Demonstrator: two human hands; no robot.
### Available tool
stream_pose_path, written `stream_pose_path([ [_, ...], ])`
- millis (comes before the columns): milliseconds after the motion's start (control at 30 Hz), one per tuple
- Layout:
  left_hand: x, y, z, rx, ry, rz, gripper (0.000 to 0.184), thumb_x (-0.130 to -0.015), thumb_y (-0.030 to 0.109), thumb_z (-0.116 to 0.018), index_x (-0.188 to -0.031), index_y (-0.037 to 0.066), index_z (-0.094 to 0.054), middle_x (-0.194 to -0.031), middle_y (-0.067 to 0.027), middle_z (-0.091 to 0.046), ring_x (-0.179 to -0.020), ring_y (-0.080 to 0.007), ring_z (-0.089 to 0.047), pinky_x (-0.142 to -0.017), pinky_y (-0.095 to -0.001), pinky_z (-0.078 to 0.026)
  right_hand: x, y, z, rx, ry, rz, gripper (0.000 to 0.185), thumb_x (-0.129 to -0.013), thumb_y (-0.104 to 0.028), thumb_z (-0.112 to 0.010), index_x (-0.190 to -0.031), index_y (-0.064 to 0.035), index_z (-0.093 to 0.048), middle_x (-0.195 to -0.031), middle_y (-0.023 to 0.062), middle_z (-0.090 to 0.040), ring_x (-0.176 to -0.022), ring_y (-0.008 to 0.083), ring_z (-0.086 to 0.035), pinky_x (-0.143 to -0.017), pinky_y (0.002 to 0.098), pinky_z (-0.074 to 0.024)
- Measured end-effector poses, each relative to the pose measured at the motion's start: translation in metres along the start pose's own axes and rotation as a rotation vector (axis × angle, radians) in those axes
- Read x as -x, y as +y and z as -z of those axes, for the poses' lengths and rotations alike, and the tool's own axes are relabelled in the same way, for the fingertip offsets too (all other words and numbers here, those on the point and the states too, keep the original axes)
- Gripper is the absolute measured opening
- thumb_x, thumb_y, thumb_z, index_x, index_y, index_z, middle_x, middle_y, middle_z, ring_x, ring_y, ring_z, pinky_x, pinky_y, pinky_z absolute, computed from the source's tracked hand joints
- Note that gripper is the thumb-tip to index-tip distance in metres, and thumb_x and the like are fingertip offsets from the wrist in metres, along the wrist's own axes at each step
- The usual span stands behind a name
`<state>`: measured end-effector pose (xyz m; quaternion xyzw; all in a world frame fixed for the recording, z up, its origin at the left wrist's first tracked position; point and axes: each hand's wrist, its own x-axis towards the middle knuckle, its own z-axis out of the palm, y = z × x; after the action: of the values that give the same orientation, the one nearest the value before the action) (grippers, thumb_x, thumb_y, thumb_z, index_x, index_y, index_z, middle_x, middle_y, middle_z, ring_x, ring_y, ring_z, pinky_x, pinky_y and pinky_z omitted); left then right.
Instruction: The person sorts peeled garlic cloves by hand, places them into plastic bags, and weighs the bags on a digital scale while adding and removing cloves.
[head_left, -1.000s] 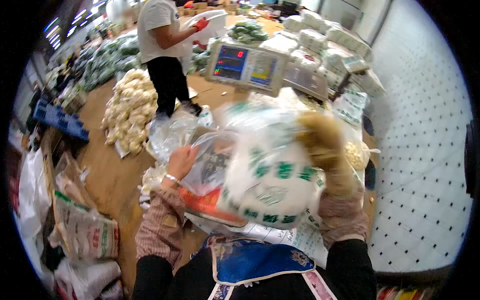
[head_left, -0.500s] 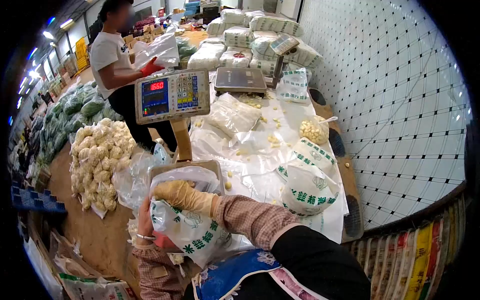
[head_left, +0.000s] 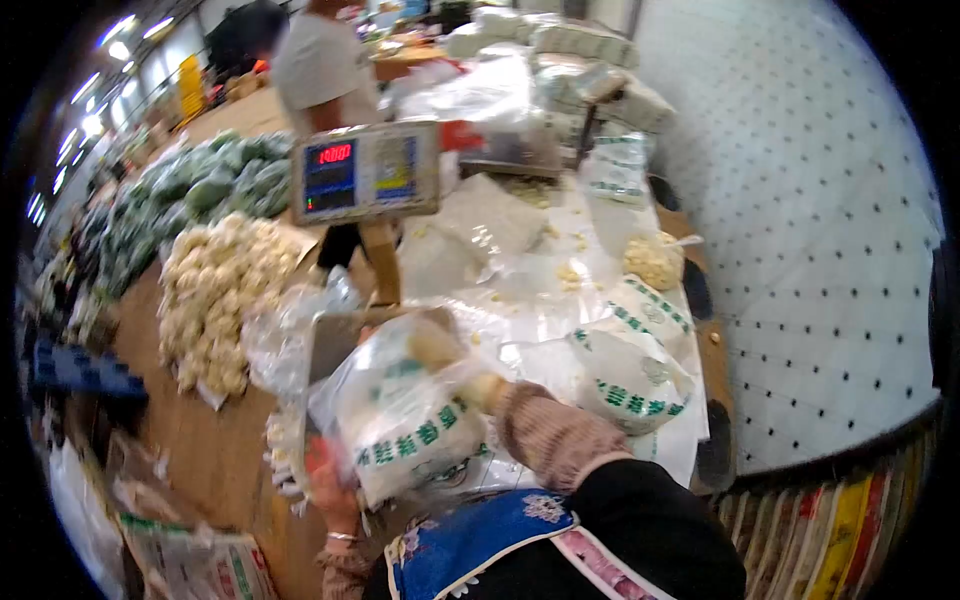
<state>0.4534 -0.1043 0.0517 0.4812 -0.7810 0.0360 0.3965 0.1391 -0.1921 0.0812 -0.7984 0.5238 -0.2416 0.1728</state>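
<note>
A full white bag with green print stands at the scale's tray, under the display, whose red digits are blurred. My left hand is low on the bag's left side, its fingers smeared by motion. My gloved right hand is over the upper part of the bag, partly behind clear plastic, and its fingers are hidden. Another printed bag lies to the right on the white sheet.
Bagged pale produce is heaped on the floor at left, near green bagged vegetables. A person in a white shirt stands beyond the scale. A tiled wall rises at right, with a small clear bag of pale pieces nearer.
The printed bag has risen in view and stands fuller, with my left hand lower on its side. The display digits have changed. The other person's white bag has moved right over the far scale.
</note>
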Motion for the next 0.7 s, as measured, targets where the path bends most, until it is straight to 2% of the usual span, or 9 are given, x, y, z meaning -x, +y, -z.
stream_pose_path([
  [33,0.008,0.012,0.007,-0.067,-0.141,0.137,0.023,-0.072,0.009,-0.056,-0.093,0.000,-0.053,-0.088,-0.0177,-0.052,-0.083,-0.0338,-0.049,-0.074,-0.0406,-0.040,0.011,-0.005,-0.001,-0.012,0.016,-0.004,0.035,-0.075,-0.015,-0.055,-0.107,-0.0026,-0.049,-0.099,0.0176,-0.053,-0.093,0.0331,-0.052,-0.078,0.0390,-0.0422],
  [133,0.019,0.030,0.008,-0.063,-0.120,0.297,0.022,-0.068,0.003,-0.057,-0.089,0.001,-0.051,-0.092,-0.0184,-0.050,-0.088,-0.0344,-0.047,-0.076,-0.0413,-0.039,0.047,-0.025,0.001,-0.051,0.092,0.012,0.038,-0.076,-0.016,-0.056,-0.110,-0.0014,-0.047,-0.103,0.0188,-0.051,-0.096,0.0337,-0.050,-0.081,0.0396,-0.0412],
  [233,0.010,0.039,0.017,0.075,-0.047,0.382,0.034,-0.062,-0.002,-0.057,-0.096,0.000,-0.049,-0.095,-0.0182,-0.049,-0.091,-0.0351,-0.046,-0.079,-0.0419,-0.037,0.091,-0.052,0.009,-0.075,0.210,0.057,0.041,-0.077,-0.017,-0.056,-0.112,-0.0002,-0.046,-0.106,0.0200,-0.050,-0.099,0.0343,-0.049,-0.084,0.0401,-0.0402],
  [333,0.013,0.035,0.029,0.122,-0.156,0.282,0.053,-0.062,-0.003,-0.060,-0.113,0.000,-0.043,-0.107,-0.0191,-0.047,-0.102,-0.0355,-0.044,-0.087,-0.0404,-0.035,0.135,-0.062,0.011,-0.120,0.282,0.059,0.043,-0.078,-0.018,-0.056,-0.115,0.0010,-0.045,-0.109,0.0211,-0.049,-0.102,0.0349,-0.047,-0.086,0.0407,-0.0392],
  [367,0.015,0.035,0.033,0.116,-0.135,0.276,0.053,-0.062,-0.003,-0.060,-0.113,0.000,-0.043,-0.107,-0.0191,-0.047,-0.102,-0.0355,-0.044,-0.087,-0.0404,-0.035,0.147,-0.058,0.008,-0.182,0.263,-0.003,0.044,-0.078,-0.018,-0.057,-0.116,0.0014,-0.044,-0.110,0.0215,-0.049,-0.103,0.0352,-0.047,-0.087,0.0409,-0.0388],
  [433,0.019,0.035,0.041,0.219,-0.168,0.310,0.056,-0.065,-0.004,-0.058,-0.117,-0.001,-0.040,-0.113,-0.0193,-0.045,-0.107,-0.0352,-0.042,-0.091,-0.0394,-0.033,0.177,-0.037,0.003,-0.658,0.022,-0.451,0.058,-0.074,-0.014,-0.060,-0.124,0.0025,-0.035,-0.118,0.0241,-0.042,-0.107,0.0363,-0.042,-0.094,0.0407,-0.0320],
  [567,0.027,0.031,0.044,0.230,-0.189,0.320,0.057,-0.068,-0.006,-0.051,-0.122,-0.001,-0.035,-0.117,-0.0187,-0.043,-0.108,-0.0344,-0.043,-0.090,-0.0368,-0.035,0.177,-0.024,0.021,-0.351,0.210,-0.496,0.063,-0.070,-0.013,-0.064,-0.124,0.0005,-0.036,-0.122,0.0214,-0.041,-0.109,0.0321,-0.043,-0.095,0.0363,-0.0319],
  [633,0.029,0.025,0.038,0.275,-0.201,0.380,0.056,-0.068,-0.007,-0.049,-0.122,0.000,-0.035,-0.116,-0.0185,-0.042,-0.107,-0.0334,-0.043,-0.089,-0.0358,-0.036,0.144,-0.048,0.048,-0.075,0.464,-0.269,0.065,-0.067,-0.013,-0.067,-0.122,0.0012,-0.037,-0.116,0.0198,-0.047,-0.106,0.0301,-0.046,-0.091,0.0343,-0.0364],
  [700,0.023,0.026,0.039,0.317,-0.216,0.437,0.056,-0.068,-0.008,-0.046,-0.122,0.000,-0.034,-0.116,-0.0183,-0.042,-0.107,-0.0324,-0.044,-0.089,-0.0348,-0.037,0.115,-0.060,0.050,-0.087,0.490,-0.213,0.062,-0.067,-0.013,-0.067,-0.120,0.0007,-0.039,-0.114,0.0187,-0.048,-0.105,0.0297,-0.047,-0.089,0.0337,-0.0375],
])
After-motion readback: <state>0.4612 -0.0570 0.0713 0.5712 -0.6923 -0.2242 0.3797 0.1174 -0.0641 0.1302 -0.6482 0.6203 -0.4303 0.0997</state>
